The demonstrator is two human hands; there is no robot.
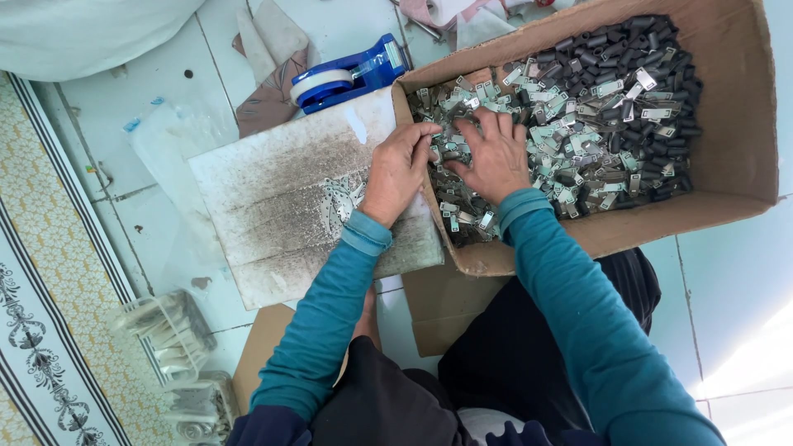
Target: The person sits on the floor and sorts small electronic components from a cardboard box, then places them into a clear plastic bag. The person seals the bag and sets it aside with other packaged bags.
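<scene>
A shallow cardboard box on the floor holds a heap of several small grey metal parts, flat tabs and dark cylinders. My left hand rests on the box's left wall, its fingertips curled into the parts at the edge. My right hand lies flat inside the box, fingers spread over the parts. Whether either hand has parts pinched in it I cannot tell. A small row of parts lies on the stained white board just left of my left hand.
A blue tape dispenser lies behind the board. Clear plastic bags lie at its left. Bagged bundles of parts sit at the lower left beside a patterned mat. Flat cardboard lies under my knees.
</scene>
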